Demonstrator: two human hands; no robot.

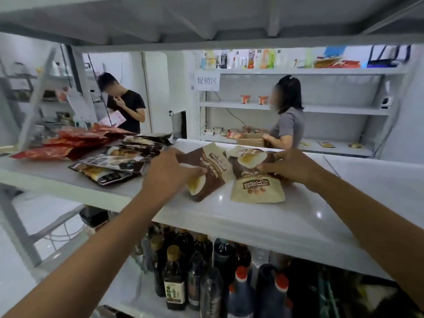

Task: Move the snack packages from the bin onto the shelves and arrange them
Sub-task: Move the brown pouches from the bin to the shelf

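Observation:
Two brown-and-beige snack pouches lie on the white shelf (252, 216) in front of me. My left hand (169, 173) grips the left pouch (211, 166), thumb across its face, the pouch lying tilted. My right hand (289, 166) pinches the upper part of the right pouch (257, 187), which lies flat with its beige end toward me. Left of them are several dark snack bags (114, 164) in an overlapping row and a pile of red bags (68, 143). The bin is out of view.
Dark sauce and oil bottles (174, 278) crowd the shelf below. An upper shelf board (206, 19) hangs close overhead. Beyond the shelf two people stand, one in black (128, 109), one in grey (286, 125), by a white wall rack (321, 109).

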